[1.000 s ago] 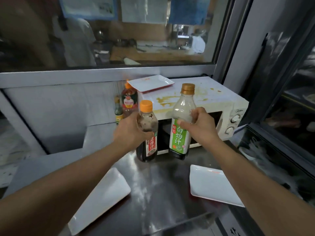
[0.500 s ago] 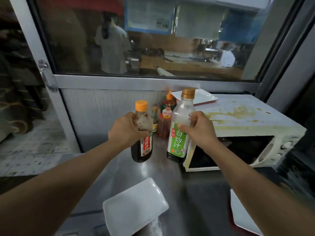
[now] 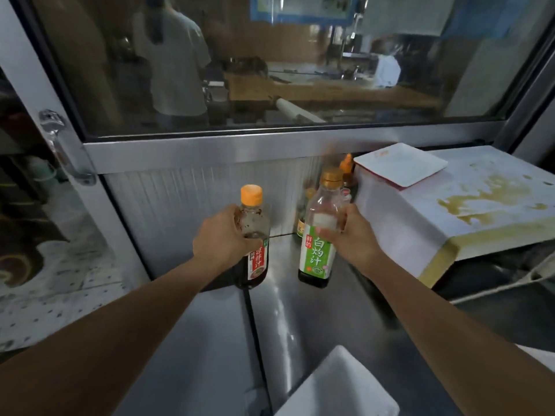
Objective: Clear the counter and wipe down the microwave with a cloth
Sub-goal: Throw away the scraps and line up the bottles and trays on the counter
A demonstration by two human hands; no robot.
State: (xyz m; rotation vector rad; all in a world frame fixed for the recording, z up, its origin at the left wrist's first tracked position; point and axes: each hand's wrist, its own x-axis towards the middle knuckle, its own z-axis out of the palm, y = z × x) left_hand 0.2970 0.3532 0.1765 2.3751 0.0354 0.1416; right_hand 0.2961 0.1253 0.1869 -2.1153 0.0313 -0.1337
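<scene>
Both hands were busy at once. The left hand (image 3: 223, 235) gripped the red-label sauce bottle (image 3: 254, 235), fingers curled round its clear shoulder, while the right hand (image 3: 350, 235) wrapped the taller green-label bottle (image 3: 319, 232) the same way. Both bottles stood upright over the steel surface (image 3: 315, 319), near its far edge, left of the microwave (image 3: 420, 223). Its white top was smeared with brown sauce, and a white plate (image 3: 401, 166) sat at its far corner. More bottles (image 3: 348, 172) crowded behind, beside the microwave's far left corner.
</scene>
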